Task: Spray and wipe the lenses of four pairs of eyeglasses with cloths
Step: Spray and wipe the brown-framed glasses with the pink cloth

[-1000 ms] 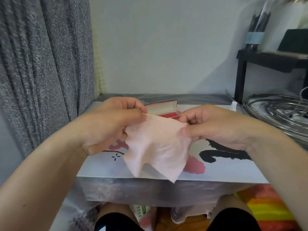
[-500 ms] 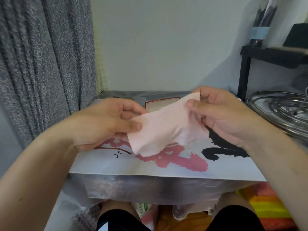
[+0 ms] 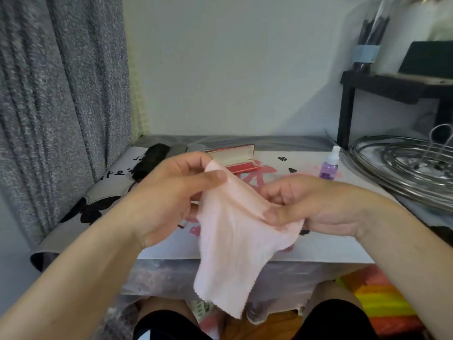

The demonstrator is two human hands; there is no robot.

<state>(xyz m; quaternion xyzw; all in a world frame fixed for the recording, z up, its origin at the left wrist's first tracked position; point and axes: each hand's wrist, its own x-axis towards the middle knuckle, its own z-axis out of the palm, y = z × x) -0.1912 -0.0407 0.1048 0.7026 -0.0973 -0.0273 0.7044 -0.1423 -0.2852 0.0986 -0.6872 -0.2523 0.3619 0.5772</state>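
Both grips pinch the pink cloth [image 3: 232, 241]: left hand [image 3: 169, 192] at its top corner, right hand [image 3: 301, 204] lower; spray bottle [image 3: 329, 165] is seen nearer the right.

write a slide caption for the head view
Both hands, left hand and right hand, pinch a pink cloth above the table, purple spray bottle behind.

Printed table mat [image 3: 326, 246]: open red case [image 3: 235, 159], purple spray bottle [image 3: 329, 166], dark pouch [image 3: 150, 160].
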